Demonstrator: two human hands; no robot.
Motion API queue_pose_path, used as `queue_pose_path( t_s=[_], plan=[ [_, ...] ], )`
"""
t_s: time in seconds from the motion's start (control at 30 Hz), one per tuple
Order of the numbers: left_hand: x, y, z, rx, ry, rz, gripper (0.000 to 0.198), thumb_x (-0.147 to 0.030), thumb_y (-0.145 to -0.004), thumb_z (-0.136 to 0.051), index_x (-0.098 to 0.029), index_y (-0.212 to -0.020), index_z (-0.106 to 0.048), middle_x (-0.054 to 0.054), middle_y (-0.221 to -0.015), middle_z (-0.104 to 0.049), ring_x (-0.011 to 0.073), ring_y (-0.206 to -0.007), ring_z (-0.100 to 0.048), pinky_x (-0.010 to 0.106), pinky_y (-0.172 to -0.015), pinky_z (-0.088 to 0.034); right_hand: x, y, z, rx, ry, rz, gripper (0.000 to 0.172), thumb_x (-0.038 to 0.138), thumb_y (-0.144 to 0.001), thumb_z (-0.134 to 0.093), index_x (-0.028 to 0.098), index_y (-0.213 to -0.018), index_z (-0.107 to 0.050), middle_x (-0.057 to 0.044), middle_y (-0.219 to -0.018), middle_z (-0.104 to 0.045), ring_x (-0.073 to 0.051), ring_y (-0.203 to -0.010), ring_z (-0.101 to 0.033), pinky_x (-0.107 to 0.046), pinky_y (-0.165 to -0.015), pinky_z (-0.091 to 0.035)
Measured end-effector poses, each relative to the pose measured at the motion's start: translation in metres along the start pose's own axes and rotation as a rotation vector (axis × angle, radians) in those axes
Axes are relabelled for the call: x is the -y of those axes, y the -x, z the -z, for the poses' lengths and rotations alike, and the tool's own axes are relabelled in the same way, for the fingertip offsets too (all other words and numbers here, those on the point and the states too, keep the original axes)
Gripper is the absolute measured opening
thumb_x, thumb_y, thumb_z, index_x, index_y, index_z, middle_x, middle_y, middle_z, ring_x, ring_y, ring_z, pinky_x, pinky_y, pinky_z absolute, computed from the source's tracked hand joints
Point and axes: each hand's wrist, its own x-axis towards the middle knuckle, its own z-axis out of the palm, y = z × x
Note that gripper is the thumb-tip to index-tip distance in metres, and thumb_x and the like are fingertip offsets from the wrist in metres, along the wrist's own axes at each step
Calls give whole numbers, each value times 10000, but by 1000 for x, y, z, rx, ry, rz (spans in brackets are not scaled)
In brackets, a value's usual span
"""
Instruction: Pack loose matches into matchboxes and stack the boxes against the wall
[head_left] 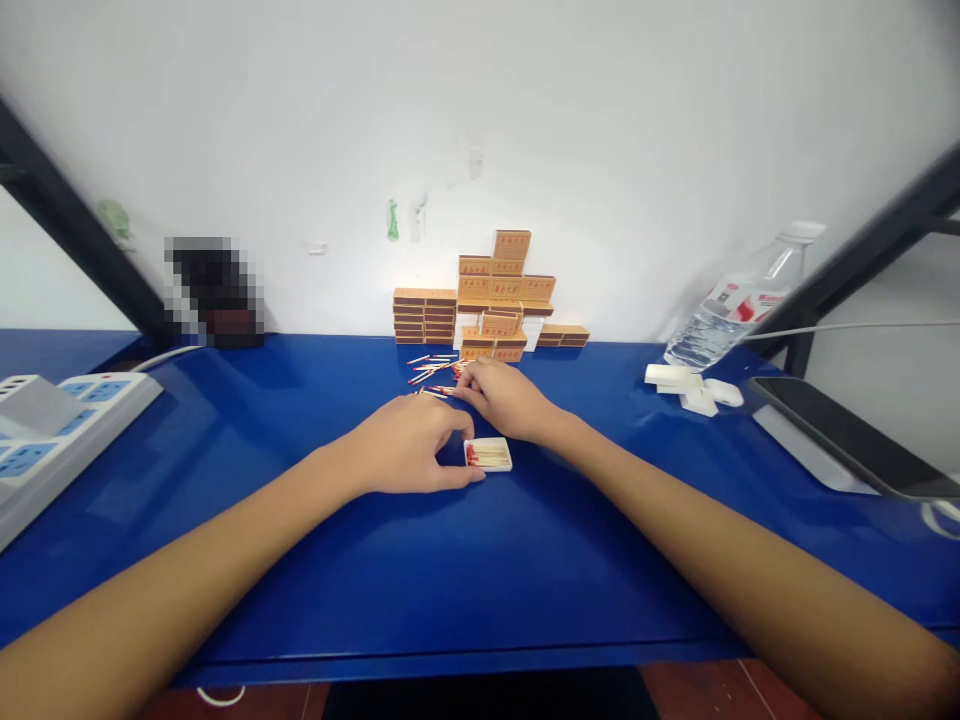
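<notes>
My left hand [409, 445] grips the left end of a small white matchbox tray [507, 464] between thumb and fingers. The tray lies on the blue table and holds several red-tipped matches [489, 456]. Beyond it, my right hand [506, 395] reaches into a loose pile of matches [429, 370], with thumb and fingertips pinched together at matches on the pile's near right side. How many matches are between those fingertips is hidden.
Behind the pile, stacked matchboxes [506, 288] stand against the wall. A tilted water bottle [720, 300], white plastic pieces [675, 378] and a phone [862, 430] are on the right. A power strip [82, 430] sits at left on the blue table [450, 590].
</notes>
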Motion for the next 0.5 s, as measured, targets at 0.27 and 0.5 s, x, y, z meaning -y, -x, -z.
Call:
queue_pose_path(
  t_s=[0.27, 0.5],
  plan=[
    [17, -2, 6, -49, -73, 76, 350, -532, -916, -707, -190, -970, -754, -12, -666, -614, 146, -593, -534, 293, -589, -322, -12, 16, 29, 99, 113, -39, 142, 178, -1054, -509, 172, -940, -594, -143, -1066, -674, -252, -985, -629, -353, -869, -461],
    [25, -1, 4, -91, -73, 75, 350, -523, -906, -717, -190, -1001, -766, -13, -643, -612, 147, -585, -550, 288, -594, -334, 1, 36, 46, 135, -89, 74, 136, 212, -1038, -484, 201, -928, -564, -86, -987, -637, -219, -881, -586, -335, -783, -450]
  ],
)
